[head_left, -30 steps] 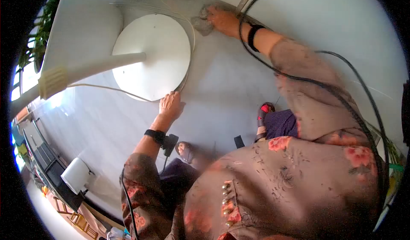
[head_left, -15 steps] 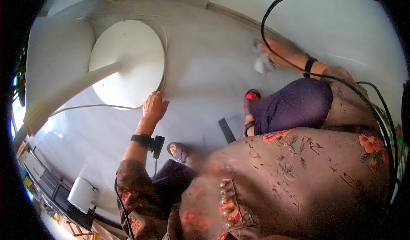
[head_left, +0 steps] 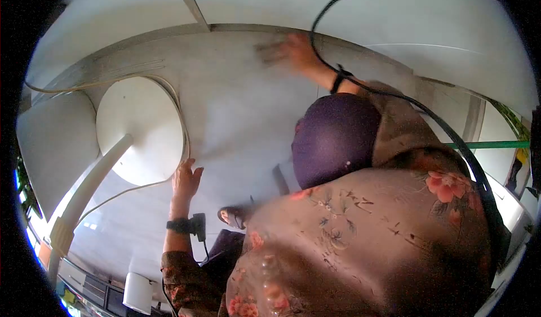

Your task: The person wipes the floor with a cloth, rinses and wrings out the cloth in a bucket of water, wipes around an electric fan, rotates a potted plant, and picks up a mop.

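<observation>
A round white base (head_left: 141, 131) with a slanting white pole (head_left: 96, 187) stands on the grey floor at the left. My left hand (head_left: 186, 180) is at the rim of this base nearest me, its fingertips touching the edge beside a thin pale cord (head_left: 127, 190). The thumb stands apart from the fingers. My right hand (head_left: 298, 53) reaches over the floor close to the foot of the white wall and is smeared by motion. A dark greyish blur shows at its fingertips; I cannot make out what it is.
Black braided cable (head_left: 389, 94) loops across the right side. A white panel (head_left: 56, 148) stands left of the base. A white cylinder (head_left: 138, 293) sits at the lower left. My bent knee (head_left: 338, 139) and sandaled foot (head_left: 232, 216) are close by. A green rod (head_left: 490, 145) shows at the right.
The view has shifted. My right hand has moved leftward along the wall's foot; a crumpled whitish-grey thing seen at it before is now lost in blur. My left hand stays at the base's rim.
</observation>
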`<state>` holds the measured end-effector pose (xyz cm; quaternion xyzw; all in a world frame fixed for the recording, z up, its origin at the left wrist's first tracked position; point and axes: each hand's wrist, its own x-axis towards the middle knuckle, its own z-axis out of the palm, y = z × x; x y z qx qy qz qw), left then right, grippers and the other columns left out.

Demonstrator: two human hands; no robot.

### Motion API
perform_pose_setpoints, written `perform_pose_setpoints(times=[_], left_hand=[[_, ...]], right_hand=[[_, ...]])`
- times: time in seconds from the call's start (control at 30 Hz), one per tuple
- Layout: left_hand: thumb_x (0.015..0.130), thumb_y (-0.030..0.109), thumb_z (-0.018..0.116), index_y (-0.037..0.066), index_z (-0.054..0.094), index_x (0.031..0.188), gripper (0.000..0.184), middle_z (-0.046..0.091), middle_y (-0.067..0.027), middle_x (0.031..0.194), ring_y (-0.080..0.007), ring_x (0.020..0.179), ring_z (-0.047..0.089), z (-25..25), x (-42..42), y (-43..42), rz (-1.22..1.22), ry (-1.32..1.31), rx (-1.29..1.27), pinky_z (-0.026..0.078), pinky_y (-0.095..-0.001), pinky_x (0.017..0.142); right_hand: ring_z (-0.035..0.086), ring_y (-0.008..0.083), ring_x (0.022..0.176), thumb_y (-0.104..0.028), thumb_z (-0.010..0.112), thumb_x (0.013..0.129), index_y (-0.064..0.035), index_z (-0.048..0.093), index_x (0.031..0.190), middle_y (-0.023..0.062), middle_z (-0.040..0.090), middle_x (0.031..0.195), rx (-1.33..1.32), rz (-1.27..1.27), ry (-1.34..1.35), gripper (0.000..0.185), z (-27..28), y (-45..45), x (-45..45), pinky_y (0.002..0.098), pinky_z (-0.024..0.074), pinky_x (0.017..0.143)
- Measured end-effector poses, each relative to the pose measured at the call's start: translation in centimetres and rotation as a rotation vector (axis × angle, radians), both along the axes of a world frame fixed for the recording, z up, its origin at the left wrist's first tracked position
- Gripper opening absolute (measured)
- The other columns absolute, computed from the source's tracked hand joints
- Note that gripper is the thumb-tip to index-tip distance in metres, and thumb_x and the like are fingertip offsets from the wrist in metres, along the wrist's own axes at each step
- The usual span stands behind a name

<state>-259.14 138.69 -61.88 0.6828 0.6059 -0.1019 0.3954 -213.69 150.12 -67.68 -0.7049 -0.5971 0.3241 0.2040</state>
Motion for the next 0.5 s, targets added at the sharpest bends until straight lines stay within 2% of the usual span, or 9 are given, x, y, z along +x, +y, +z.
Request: perform_pose_setpoints(times=[0.03, 0.07, 0.1, 0.17, 0.23, 0.33, 0.43, 0.47, 0.5], left_hand=[[0.076, 0.022, 0.066, 0.004, 0.058, 0.103, 0.033, 0.061, -0.016, 0.091, -0.0347, 0.085, 0.059, -0.2, 0.0, 0.0, -0.003, 0.0, -0.004, 0.046, -0.0413, 0.073], [0.076, 0.022, 0.066, 0.005, 0.058, 0.103, 0.033, 0.061, -0.0163, 0.091, -0.0345, 0.085, 0.059, -0.2, 0.1, 0.0, -0.025, -0.011, 0.011, 0.046, -0.0414, 0.073], [0.076, 0.022, 0.066, 0.005, 0.058, 0.103, 0.033, 0.061, -0.0166, 0.091, -0.0343, 0.085, 0.059, -0.3, 0.2, 0.2, -0.046, -0.025, 0.032, 0.046, -0.0414, 0.074], [0.076, 0.022, 0.065, 0.004, 0.058, 0.103, 0.033, 0.062, -0.0169, 0.092, -0.0342, 0.086, 0.059, -0.2, 0.6, 0.5, -0.051, -0.044, 0.039, 0.046, -0.0417, 0.074], [0.076, 0.022, 0.065, 0.004, 0.058, 0.103, 0.033, 0.062, -0.0172, 0.092, -0.0341, 0.087, 0.059, 0.2, 0.6, 0.9, -0.043, -0.053, 0.057, 0.047, -0.0419, 0.075], [0.077, 0.022, 0.065, 0.004, 0.058, 0.103, 0.032, 0.063, -0.0175, 0.095, -0.0342, 0.089, 0.06, 0.3, 0.9, 0.5, -0.012, -0.05, 0.043, 0.047, -0.0418, 0.076], [0.077, 0.023, 0.065, 0.005, 0.058, 0.104, 0.033, 0.063, -0.0175, 0.097, -0.0341, 0.09, 0.06, 0.9, 0.6, 0.9, 0.031, 0.022, -0.018, 0.048, -0.041, 0.077], [0.077, 0.023, 0.065, 0.005, 0.059, 0.105, 0.034, 0.063, -0.0174, 0.096, -0.034, 0.09, 0.06, 1.4, 0.7, 1.1, -0.007, 0.027, -0.016, 0.048, -0.0408, 0.077], [0.077, 0.024, 0.065, 0.006, 0.059, 0.105, 0.034, 0.063, -0.0174, 0.096, -0.0339, 0.09, 0.06, 1.6, 0.9, 1.3, -0.051, 0.027, -0.016, 0.048, -0.0406, 0.077]], right_hand=[[0.052, 0.0338, 0.096, -0.009, 0.048, 0.081, -0.0062, 0.057, 0.104, 0.0162, 0.053, 0.106, -0.088, -0.4, 0.299, 0.024, -1.4, -0.8, 2.8, 0.0423, 0.0443, 0.081], [0.053, 0.0346, 0.093, -0.012, 0.051, 0.08, -0.0037, 0.058, 0.1, 0.0177, 0.056, 0.1, 0.065, -0.013, -0.431, 0.022, 5.0, -3.6, 3.2, 0.0423, 0.0439, 0.078], [0.054, 0.0344, 0.091, -0.015, 0.054, 0.08, -0.003, 0.059, 0.098, 0.0172, 0.058, 0.097, 0.212, 0.008, -0.764, 0.022, 0.6, -5.3, 8.0, 0.0431, 0.0439, 0.076], [0.055, 0.0341, 0.087, -0.015, 0.055, 0.078, -0.0023, 0.06, 0.099, 0.0206, 0.058, 0.093, -0.047, -0.337, -0.697, 0.025, -5.3, -11.4, 18.4, 0.0441, 0.0445, 0.073], [0.056, 0.0339, 0.086, -0.013, 0.055, 0.077, -0.0032, 0.062, 0.098, 0.0207, 0.057, 0.092, -0.468, 0.029, -0.888, 0.024, 2.4, -14.5, 19.7, 0.0441, 0.0443, 0.073], [0.056, 0.0338, 0.087, -0.011, 0.054, 0.078, -0.0047, 0.062, 0.1, 0.0195, 0.058, 0.091, -0.318, -0.486, -0.472, 0.025, 3.2, -12.5, 16.9, 0.0433, 0.0443, 0.075], [0.055, 0.0323, 0.095, -0.008, 0.051, 0.081, -0.0086, 0.064, 0.101, 0.0166, 0.056, 0.101, 0.112, -0.034, -0.64, 0.024, 1.2, -7.7, 7.7, 0.0401, 0.045, 0.077], [0.053, 0.0325, 0.097, -0.007, 0.05, 0.081, -0.0102, 0.064, 0.1, 0.0142, 0.054, 0.106, 0.265, 0.048, -0.425, 0.024, -0.6, -4.9, 5.1, 0.0407, 0.0443, 0.078], [0.052, 0.033, 0.098, -0.005, 0.054, 0.079, -0.011, 0.063, 0.101, 0.013, 0.054, 0.109, -0.051, -0.029, -0.274, 0.025, 3.6, -1.0, -0.7, 0.0396, 0.0448, 0.081]])
